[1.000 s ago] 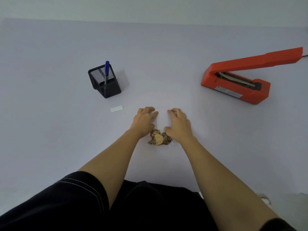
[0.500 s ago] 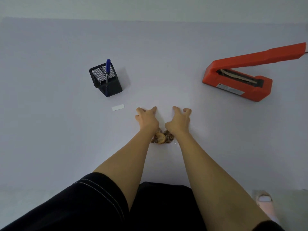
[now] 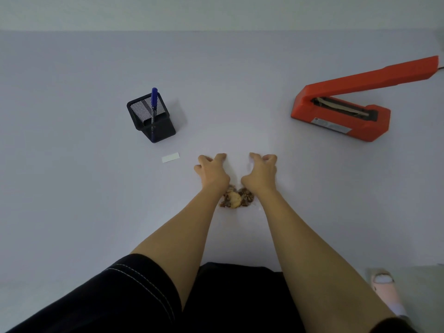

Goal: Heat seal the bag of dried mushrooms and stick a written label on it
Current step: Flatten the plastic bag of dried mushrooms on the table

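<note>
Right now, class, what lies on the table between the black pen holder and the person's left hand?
The small white label lies there, flat and touching neither; the head view shows it.

One bag (image 3: 234, 200), sealer (image 3: 341, 117), label (image 3: 170, 157), pen (image 3: 154, 102), holder (image 3: 164, 133)

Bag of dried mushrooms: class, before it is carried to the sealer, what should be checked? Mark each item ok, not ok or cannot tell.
1. Heat sealer arm raised, slot free: ok.
2. Contents of the bag of dried mushrooms gathered at its near end, by the wrists: ok.
3. Left hand and right hand gripping the bag's far edge: cannot tell; the fingers curl down, but the clear film barely shows.
4. Bag mouth flat, uncreased: cannot tell.
5. Label lying on the table, left of the hands: ok.
6. Pen standing in its holder: ok.
</note>
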Demonstrator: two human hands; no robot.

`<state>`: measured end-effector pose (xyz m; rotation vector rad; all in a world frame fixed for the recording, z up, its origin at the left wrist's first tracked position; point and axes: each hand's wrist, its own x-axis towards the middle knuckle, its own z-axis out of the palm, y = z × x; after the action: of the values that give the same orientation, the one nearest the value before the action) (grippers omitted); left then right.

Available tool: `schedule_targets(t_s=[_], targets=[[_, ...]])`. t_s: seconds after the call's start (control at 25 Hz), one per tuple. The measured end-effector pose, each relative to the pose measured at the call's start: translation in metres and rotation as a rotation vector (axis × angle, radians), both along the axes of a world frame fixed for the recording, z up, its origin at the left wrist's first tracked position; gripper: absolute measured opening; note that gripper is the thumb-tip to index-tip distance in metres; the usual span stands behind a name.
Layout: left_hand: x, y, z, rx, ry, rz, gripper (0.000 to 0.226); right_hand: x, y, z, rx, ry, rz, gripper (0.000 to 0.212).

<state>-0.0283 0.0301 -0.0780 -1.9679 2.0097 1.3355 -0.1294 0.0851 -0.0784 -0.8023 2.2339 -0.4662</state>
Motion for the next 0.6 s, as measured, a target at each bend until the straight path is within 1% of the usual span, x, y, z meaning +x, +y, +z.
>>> schedule_targets(t_s=[0.12,0.24,0.36,0.44,0.52,0.6], targets=[[-0.001,0.001,0.002,0.013,0.011,0.022,0.063,0.001,-0.002,0.002,-0.007,0.003,0.004,0.068],[0.008,-0.003,0.0,0.047,0.069,0.017,0.066,0.002,-0.001,0.005,-0.043,-0.048,0.012,0.07],[0.019,-0.003,-0.003,0.024,0.139,-0.043,0.068,0.005,0.0,0.004,-0.072,-0.114,-0.012,0.082],[0.024,-0.002,-0.005,-0.024,0.198,-0.045,0.075,0.005,0.004,0.001,-0.079,-0.173,-0.074,0.088],[0.028,-0.002,-0.009,-0.045,0.225,-0.021,0.088,0.002,0.01,-0.002,-0.103,-0.195,-0.094,0.083],[0.029,-0.002,-0.012,-0.037,0.2,-0.027,0.097,-0.001,0.017,-0.004,-0.162,-0.217,-0.079,0.066]])
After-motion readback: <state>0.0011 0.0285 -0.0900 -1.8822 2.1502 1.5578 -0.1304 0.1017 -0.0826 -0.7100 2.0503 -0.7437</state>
